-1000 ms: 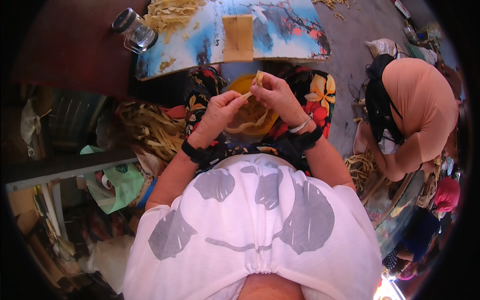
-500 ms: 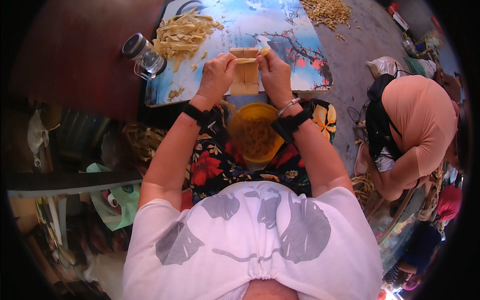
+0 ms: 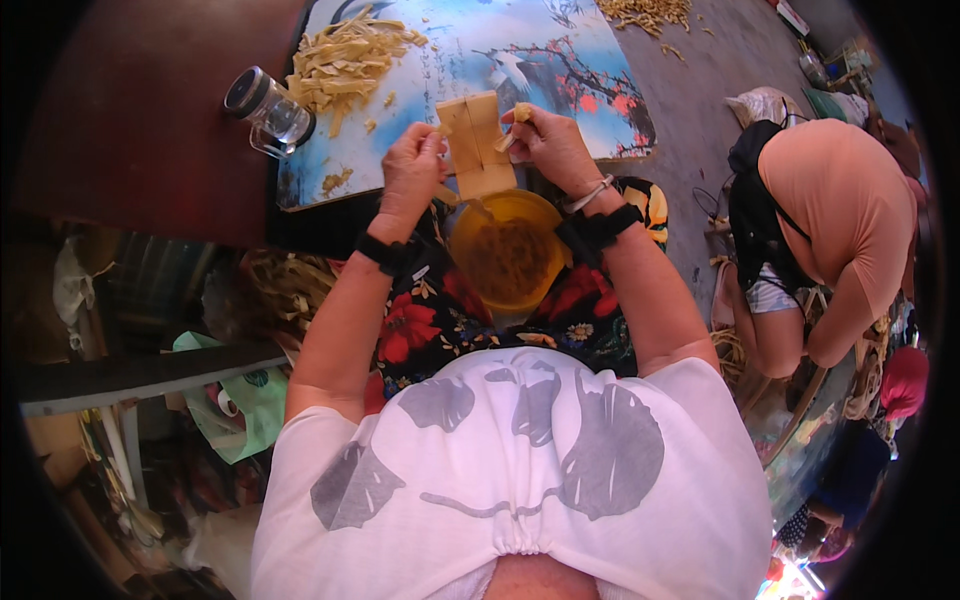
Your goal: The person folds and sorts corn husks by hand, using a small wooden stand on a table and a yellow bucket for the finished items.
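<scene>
My right hand (image 3: 552,145) is closed on a pale yellow strip (image 3: 505,142), whose folded end sticks out toward the small wooden board (image 3: 475,140). Another yellow bit shows above its fingers. My left hand (image 3: 415,165) is closed at the board's left side, with a small yellow piece (image 3: 444,130) at its fingertips. Between the hands, the board stands tilted at the near table edge. Below it, a yellow bowl (image 3: 545,285) with brownish pieces inside sits at my lap. A thin brownish strip (image 3: 478,208) shows at the bowl's upper left rim.
A heap of yellow strips (image 3: 350,60) lies on the picture-printed tabletop (image 3: 450,50), beside a lidded glass mug (image 3: 275,115). More short yellow pieces (image 3: 645,12) are on the floor at the far right. A person in an orange top (image 3: 835,200) crouches to my right. A green bag (image 3: 245,410) hangs at left.
The strip stretched between both hands no longer spans them; my hands have moved apart, the left lower. The board now looks more tilted. The whole view has shifted slightly.
</scene>
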`<state>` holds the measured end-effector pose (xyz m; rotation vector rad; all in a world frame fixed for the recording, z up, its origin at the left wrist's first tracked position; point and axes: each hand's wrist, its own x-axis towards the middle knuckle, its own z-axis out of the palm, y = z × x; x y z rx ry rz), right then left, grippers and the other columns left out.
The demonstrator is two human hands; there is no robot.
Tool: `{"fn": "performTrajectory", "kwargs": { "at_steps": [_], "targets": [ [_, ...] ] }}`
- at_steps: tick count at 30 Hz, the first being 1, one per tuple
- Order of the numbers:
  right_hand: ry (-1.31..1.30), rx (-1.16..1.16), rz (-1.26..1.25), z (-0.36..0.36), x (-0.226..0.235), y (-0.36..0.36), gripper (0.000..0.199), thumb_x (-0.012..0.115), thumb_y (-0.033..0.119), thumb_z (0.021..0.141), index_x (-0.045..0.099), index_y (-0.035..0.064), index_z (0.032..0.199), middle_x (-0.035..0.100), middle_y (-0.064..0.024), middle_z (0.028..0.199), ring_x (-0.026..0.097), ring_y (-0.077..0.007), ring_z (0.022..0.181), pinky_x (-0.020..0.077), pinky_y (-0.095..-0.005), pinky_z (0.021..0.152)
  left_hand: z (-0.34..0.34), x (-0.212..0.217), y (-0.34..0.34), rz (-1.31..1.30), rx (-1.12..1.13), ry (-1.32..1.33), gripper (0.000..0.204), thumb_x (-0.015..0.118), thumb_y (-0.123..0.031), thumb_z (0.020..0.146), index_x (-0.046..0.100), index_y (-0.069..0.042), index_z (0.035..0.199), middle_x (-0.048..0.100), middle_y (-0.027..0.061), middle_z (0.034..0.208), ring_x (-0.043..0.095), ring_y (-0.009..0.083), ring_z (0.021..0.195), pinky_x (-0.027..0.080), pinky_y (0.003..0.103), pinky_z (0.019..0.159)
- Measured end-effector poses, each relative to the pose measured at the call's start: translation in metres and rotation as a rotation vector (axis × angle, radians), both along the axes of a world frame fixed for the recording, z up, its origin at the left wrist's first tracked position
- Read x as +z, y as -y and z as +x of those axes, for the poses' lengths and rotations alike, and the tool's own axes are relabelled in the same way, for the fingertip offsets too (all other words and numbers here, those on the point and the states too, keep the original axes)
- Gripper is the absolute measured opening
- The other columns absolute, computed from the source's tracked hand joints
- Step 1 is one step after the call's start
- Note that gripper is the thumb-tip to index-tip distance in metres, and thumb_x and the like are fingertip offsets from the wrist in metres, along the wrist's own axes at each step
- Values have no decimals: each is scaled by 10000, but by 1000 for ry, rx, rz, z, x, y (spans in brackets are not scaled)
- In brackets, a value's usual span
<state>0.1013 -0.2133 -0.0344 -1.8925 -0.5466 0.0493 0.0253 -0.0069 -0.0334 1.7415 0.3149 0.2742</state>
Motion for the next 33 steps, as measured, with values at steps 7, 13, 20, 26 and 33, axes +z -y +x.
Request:
{"fn": "performTrajectory", "kwargs": {
  "at_steps": [7, 13, 20, 26, 33],
  "targets": [
    [-236, 98, 14, -78, 10, 38, 163, 613, 138, 974, 595, -15, 1029, 692, -125, 784, 686, -158, 655, 524, -308, 599, -58, 7, 8, -709, -112, 1, 186, 523, -146, 1029, 658, -18, 1024, 618, 25, 870, 507, 101, 711, 447, 268, 698],
    [135, 21, -69, -121, 16, 17, 299, 777, 249, 815, 670, 33, 991, 649, -175, 922, 656, -350, 817, 525, -402, 695, -89, 3, 42, -632, -169, 32, 129, 630, -75, 973, 671, -20, 1081, 686, 36, 1023, 637, 121, 934, 497, 262, 893],
    [102, 40, 65, -130, 7, -3, 109, 669, 77, 865, 642, 10, 947, 629, -183, 902, 627, -383, 846, 494, -431, 709, -113, 8, 55, -354, -9, 107, 88, 632, -96, 986, 679, -43, 1038, 671, -3, 892, 606, 78, 814, 490, 216, 763],
    [62, 160, 62, -156, 13, 5, 109, 638, 82, 903, 614, -7, 962, 627, -228, 847, 627, -432, 812, 510, -420, 685, -137, -16, 37, -1008, -260, -590, 258, 568, -313, 1032, 678, -80, 1038, 712, 51, 961, 673, 147, 883, 536, 307, 801],
    [63, 220, -4, -171, -9, 22, 156, 631, 64, 900, 615, 0, 1041, 651, -210, 877, 641, -432, 837, 532, -406, 721, -130, -42, 49, -309, -333, -424, 184, 633, -152, 962, 683, -91, 1128, 694, 11, 927, 681, 174, 755, 546, 318, 656]
  ]
}}
